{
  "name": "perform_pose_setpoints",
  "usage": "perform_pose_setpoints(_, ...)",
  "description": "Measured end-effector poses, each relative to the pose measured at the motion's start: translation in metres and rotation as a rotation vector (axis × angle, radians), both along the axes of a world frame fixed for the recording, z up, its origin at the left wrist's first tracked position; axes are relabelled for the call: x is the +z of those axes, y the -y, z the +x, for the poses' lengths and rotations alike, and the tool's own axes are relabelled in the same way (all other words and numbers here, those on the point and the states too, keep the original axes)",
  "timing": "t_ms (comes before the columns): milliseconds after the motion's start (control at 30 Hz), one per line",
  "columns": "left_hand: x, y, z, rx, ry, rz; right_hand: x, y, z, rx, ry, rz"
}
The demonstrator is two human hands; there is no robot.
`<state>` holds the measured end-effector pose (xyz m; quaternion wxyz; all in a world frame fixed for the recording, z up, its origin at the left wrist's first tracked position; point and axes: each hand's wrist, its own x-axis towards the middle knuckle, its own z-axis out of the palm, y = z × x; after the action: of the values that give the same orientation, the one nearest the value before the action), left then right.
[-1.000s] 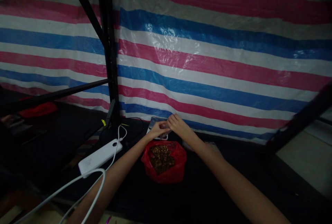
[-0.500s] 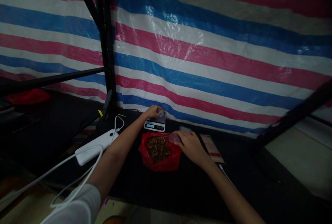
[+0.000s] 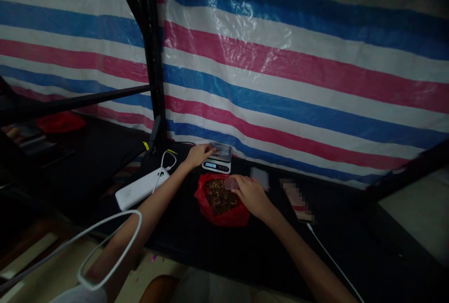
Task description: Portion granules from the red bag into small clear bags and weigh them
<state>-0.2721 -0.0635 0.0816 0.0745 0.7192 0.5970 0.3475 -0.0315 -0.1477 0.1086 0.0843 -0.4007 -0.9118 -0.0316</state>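
A small white digital scale (image 3: 216, 167) with a lit display stands near the back of the black table. On its dark pan lies a clear plastic bag (image 3: 220, 152) with some small bits in it. At the pan's left edge, my left hand (image 3: 198, 155) has its fingertips closed on the bag's edge. A red plastic bag (image 3: 228, 219), opened wide, holds many small brown dried pieces (image 3: 221, 196). My right hand (image 3: 254, 195) pinches a small clear round plastic cup (image 3: 231, 183) over the red bag's back right rim.
A clear plastic packet (image 3: 260, 178) lies behind my right hand. A phone (image 3: 297, 202) with a white cable is to the right. Left of my forearm are a white power bank (image 3: 140, 188) and a looping cable. A black metal post (image 3: 154, 60) and striped sheeting stand behind.
My left hand has drawn back leftward from above the scale's pan, baring the clear bag there. My right hand stays by the red bag with the cup. The view has shifted slightly.
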Motion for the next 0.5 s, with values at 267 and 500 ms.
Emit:
perform_pose_setpoints(267,-0.038,0.095,-0.004,0.036,-0.137,-0.254,-0.023,-0.021,-0.032,0.038,0.283,0.227)
perform_pose_setpoints(500,-0.052,0.103,0.016,0.104,-0.06,-0.274,-0.036,-0.016,-0.048,0.1,0.289,0.224)
